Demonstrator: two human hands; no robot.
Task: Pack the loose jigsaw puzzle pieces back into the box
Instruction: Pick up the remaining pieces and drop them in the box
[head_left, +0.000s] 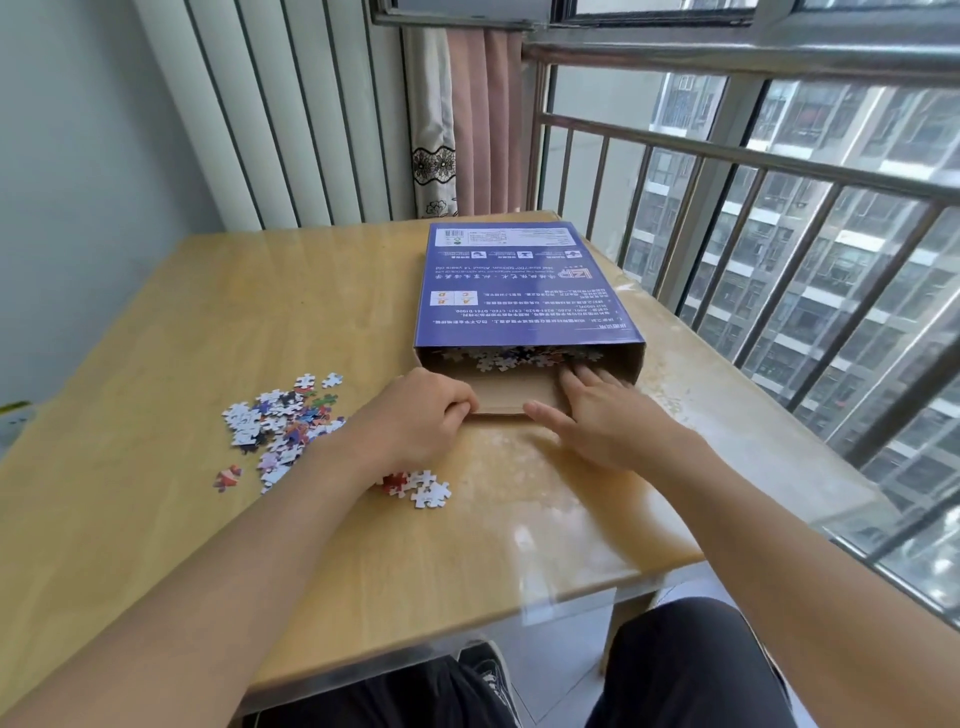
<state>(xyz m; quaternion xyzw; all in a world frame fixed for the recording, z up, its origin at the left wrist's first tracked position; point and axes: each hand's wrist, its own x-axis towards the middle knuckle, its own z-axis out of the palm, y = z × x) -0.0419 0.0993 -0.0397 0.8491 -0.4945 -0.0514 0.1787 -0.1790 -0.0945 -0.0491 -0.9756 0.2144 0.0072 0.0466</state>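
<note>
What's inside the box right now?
Through the open end of the box, a heap of puzzle pieces lies at the mouth, and the right hand reaches in with straight fingers. Deeper inside is covered by the blue top.
</note>
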